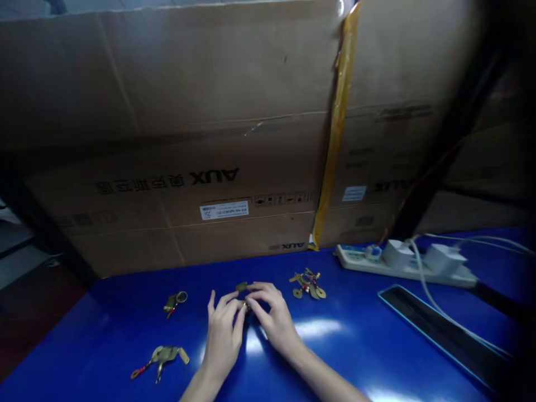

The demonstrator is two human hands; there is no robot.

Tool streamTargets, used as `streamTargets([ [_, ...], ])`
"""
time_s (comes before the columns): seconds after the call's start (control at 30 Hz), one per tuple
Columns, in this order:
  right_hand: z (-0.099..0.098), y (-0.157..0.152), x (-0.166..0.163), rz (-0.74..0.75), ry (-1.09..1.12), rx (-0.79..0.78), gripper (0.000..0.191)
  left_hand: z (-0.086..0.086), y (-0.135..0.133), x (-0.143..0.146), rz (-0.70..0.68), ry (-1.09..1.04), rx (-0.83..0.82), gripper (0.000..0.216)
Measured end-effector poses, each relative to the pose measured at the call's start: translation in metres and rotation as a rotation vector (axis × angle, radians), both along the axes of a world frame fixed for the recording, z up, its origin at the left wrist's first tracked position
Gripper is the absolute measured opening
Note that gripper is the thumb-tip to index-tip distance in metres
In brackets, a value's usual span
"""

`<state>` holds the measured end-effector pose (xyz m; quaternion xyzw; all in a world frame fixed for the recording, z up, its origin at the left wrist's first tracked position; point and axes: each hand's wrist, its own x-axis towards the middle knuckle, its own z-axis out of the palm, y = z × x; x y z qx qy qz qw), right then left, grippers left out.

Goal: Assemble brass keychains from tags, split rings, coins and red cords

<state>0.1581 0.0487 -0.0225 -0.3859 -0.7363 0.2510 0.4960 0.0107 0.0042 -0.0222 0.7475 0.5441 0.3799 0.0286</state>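
Note:
Near the middle of the blue table, my left hand (pixel 224 332) and my right hand (pixel 274 319) meet at the fingertips. Thumb and fingers of both are pinched together on a tiny metal piece (pixel 247 306), mostly covered by the fingers; its exact shape cannot be made out. Just beyond the fingertips shows a flat brass charm (pixel 242 286); whether it is joined to the pinched piece is unclear. To the left lie a brass charm with a key ring and red cord (pixel 172 303) and a larger brass charm cluster with red beads (pixel 164 355).
A pile of brass charms (pixel 309 285) lies right of my hands. Farther right are a power strip (pixel 355 261) with white plugs and cables, and a dark, blue-edged flat device (pixel 439 332). Large cardboard boxes (pixel 167 139) stand along the back edge of the blue table (pixel 113 335).

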Motion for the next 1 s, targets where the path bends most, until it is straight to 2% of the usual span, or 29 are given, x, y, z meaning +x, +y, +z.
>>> streamTargets([
  [0.3, 0.001, -0.003, -0.001, -0.027, -0.026, -0.045, 0.018, 0.000, -0.001, 0.004, 0.043, -0.156, -0.066, 0.021],
  [0.5, 0.000, -0.008, -0.003, -0.088, -0.175, 0.095, 0.020, 0.005, 0.000, 0.007, 0.053, -0.379, -0.158, 0.027],
  [0.7, 0.003, -0.012, -0.003, -0.079, -0.306, 0.183, 0.022, 0.009, 0.000, 0.004, 0.025, -0.485, -0.189, 0.030],
  [0.8, 0.006, -0.012, -0.002, -0.081, -0.338, 0.214, 0.023, 0.008, 0.001, 0.002, 0.034, -0.475, -0.171, 0.027],
  [1.0, 0.009, -0.014, -0.001, -0.106, -0.402, 0.194, 0.022, 0.005, 0.001, 0.000, 0.028, -0.292, -0.129, 0.022],
])
